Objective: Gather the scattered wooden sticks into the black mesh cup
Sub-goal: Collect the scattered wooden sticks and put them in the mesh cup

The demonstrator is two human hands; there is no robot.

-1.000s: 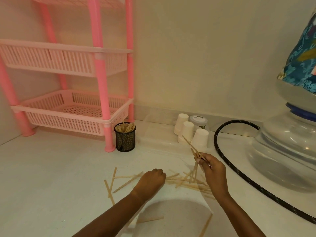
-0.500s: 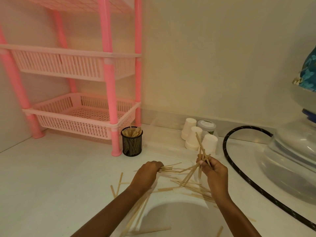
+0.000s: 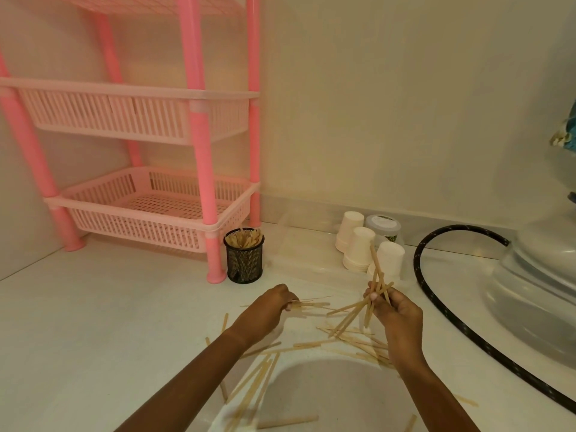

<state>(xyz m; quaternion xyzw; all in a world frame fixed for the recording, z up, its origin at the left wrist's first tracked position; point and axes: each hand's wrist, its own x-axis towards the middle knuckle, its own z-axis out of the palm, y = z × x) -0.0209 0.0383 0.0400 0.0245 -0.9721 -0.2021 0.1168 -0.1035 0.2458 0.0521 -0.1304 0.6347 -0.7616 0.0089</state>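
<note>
The black mesh cup [image 3: 244,260] stands by the pink rack's front leg with several wooden sticks upright in it. Many loose sticks [image 3: 349,341] lie scattered on the white counter between and below my hands. My right hand [image 3: 393,310] is closed around a messy bundle of sticks [image 3: 375,286] that fan out above and below the fist. My left hand [image 3: 268,310] is closed on a few sticks [image 3: 307,304] that point right, just above the counter. Both hands are in front and to the right of the cup.
A pink plastic rack [image 3: 149,213] with basket shelves stands at the back left. Three upturned white paper cups [image 3: 361,247] and a lidded jar [image 3: 384,227] sit near the wall. A black hose [image 3: 436,300] curves along the right, beside a large clear water container [image 3: 542,294].
My left hand has moved forward and right and closed on a few sticks from the counter. My right hand keeps its bundle, held slightly higher. The camera view has shifted left.
</note>
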